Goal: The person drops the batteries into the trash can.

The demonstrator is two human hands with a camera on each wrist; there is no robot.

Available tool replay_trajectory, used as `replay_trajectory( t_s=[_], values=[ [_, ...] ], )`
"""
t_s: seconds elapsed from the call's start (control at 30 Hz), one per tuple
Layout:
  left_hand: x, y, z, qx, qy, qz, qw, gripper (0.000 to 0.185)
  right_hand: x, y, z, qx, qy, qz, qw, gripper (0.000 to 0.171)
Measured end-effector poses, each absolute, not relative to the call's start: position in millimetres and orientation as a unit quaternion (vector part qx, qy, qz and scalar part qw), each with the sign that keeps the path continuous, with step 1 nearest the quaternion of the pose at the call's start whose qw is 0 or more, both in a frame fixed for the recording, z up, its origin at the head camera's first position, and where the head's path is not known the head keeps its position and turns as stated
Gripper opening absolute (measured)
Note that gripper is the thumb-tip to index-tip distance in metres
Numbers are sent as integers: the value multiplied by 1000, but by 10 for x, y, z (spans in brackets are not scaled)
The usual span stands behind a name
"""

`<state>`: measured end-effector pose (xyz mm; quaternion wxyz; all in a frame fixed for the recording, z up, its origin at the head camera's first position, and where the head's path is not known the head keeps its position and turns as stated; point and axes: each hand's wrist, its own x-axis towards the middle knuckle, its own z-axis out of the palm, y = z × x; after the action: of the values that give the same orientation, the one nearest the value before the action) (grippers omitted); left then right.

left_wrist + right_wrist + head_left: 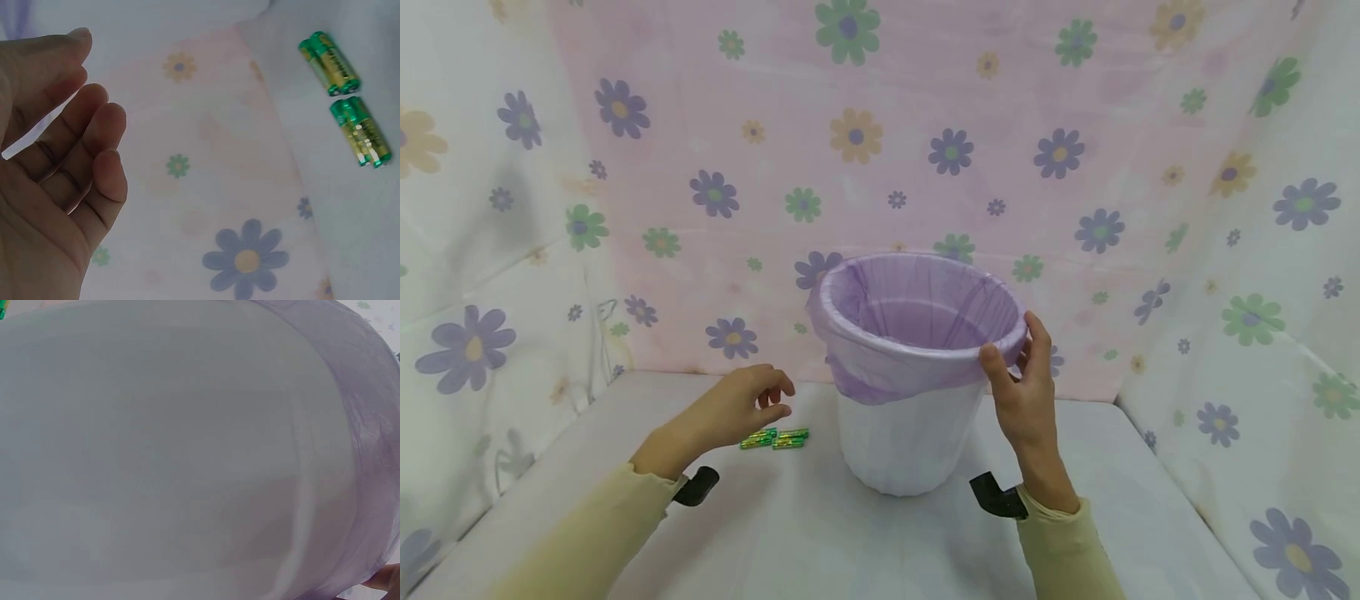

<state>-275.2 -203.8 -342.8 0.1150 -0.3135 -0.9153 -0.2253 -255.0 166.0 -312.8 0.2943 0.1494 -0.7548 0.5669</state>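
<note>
A white trash can [910,442] stands on the table, lined with a thin purple trash bag [880,383] folded out over its rim. My right hand [1026,392] grips the can's rim at the right, thumb on the near side and fingers around the outer edge. In the right wrist view the can's white wall [162,450] fills most of the picture, with the purple bag along the right. My left hand [741,404] hovers left of the can, fingers loosely bent and holding nothing. Several green and gold batteries [788,443] lie just beyond it in two pairs.
A white cover [775,533] lies over the table. Flower-printed cloth hangs as a pink back wall [910,67] behind the can, and white side walls [1225,250] close in both sides.
</note>
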Motion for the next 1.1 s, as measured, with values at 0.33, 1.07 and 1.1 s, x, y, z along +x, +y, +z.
replay_trajectory(
  t_s=[0.33,1.07,1.1],
  values=[
    [-2868,-1976,-3832,-282,-930,-224,76,17,-2549,1666,-3130,148,-755,568,293,74],
    [-3132,-1951,-4330,-244,-952,-182,15,19,-2556,1671,-3134,145,-755,569,290,74],
    [-3145,-1953,-4345,-240,-954,-180,15,20,-2556,1672,-3134,144,-756,569,290,74]
  ],
)
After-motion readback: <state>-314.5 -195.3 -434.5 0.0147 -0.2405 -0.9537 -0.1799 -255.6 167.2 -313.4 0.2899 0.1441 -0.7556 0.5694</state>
